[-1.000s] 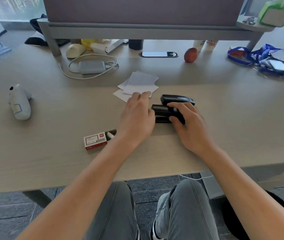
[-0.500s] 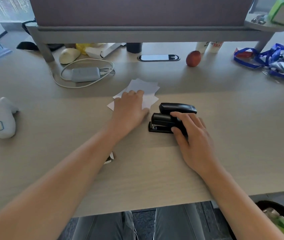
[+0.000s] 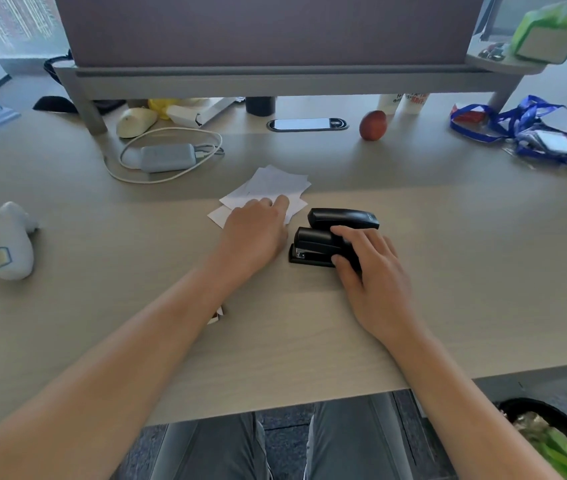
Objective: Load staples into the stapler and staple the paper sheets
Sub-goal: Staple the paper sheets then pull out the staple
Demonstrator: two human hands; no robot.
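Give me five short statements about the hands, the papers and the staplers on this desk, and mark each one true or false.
1. The left hand lies on the paper sheets. True.
2. The right hand grips the nearer stapler. True.
3. Only one stapler is on the desk. False: a second black stapler sits just behind the first.
4. The papers are pushed into the stapler's mouth. False: they lie apart from it, to its left and farther back.
5. A reddish round fruit sits near the back of the desk. True.
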